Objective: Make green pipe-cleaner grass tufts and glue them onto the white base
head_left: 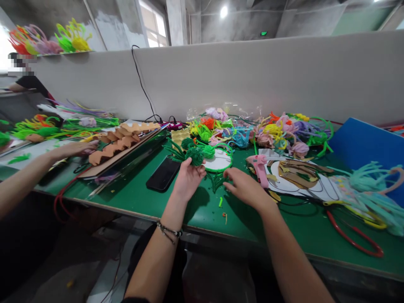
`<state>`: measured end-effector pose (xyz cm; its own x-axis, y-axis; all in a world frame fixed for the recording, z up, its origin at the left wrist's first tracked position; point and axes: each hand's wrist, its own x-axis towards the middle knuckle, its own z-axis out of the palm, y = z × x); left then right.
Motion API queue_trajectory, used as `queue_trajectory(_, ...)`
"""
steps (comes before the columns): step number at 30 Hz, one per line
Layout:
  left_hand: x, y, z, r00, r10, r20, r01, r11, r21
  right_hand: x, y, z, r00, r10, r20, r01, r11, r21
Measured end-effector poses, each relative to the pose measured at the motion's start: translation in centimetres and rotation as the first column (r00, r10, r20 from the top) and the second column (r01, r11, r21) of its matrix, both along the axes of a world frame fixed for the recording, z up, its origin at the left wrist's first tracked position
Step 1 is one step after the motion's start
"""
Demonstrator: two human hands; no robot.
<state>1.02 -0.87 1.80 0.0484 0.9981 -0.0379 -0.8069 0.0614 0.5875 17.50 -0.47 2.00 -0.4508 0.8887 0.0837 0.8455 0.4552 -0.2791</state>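
Note:
My left hand (189, 179) is closed on a bunch of dark green pipe cleaners (194, 155), fuzzy and rolled into rounded clumps, with thin strands sticking out to the left. My right hand (246, 187) hovers low over the table, its fingers bent and a gap between thumb and forefinger. Just left of its fingertips lies a dark green leaf-shaped pipe cleaner piece (216, 182); no grip on it is visible. Behind both hands is a white disc (220, 160) edged with bright green pipe cleaner.
A black phone (163, 173) lies left of my left hand. A pink glue gun (261, 168) stands to the right, near red-handled pliers (355, 235). Colourful pipe cleaner pieces (271, 132) are heaped behind. At left, another person's hand (77, 148) reaches beside a cardboard egg tray (116, 145).

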Motion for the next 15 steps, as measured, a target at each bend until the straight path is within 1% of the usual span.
queue_trajectory(3, -0.3, 0.0, 0.0, 1.0, -0.001, 0.008, 0.001, 1.0, 0.005, -1.7, -0.6, -0.6, 0.986, 0.027, 0.162, -0.021, 0.999, -0.04)
queue_trajectory(6, -0.3, -0.1, 0.0, 1.0, -0.002, 0.006, 0.002, 1.0, 0.014, -2.9, -1.2, -0.7, 0.958, 0.025, 0.287, -0.027, 1.0, 0.004)
queue_trajectory(9, -0.2, -0.1, 0.0, 1.0, -0.01, -0.007, 0.01, 1.0, 0.027, -3.5, -1.4, -0.6, 0.945, -0.012, 0.326, -0.001, 0.999, 0.039)
queue_trajectory(15, -0.1, -0.1, 0.0, 1.0, -0.015, -0.011, 0.015, 1.0, 0.017, -3.1, -1.0, -0.3, 0.941, -0.089, 0.327, 0.087, 0.996, 0.021)
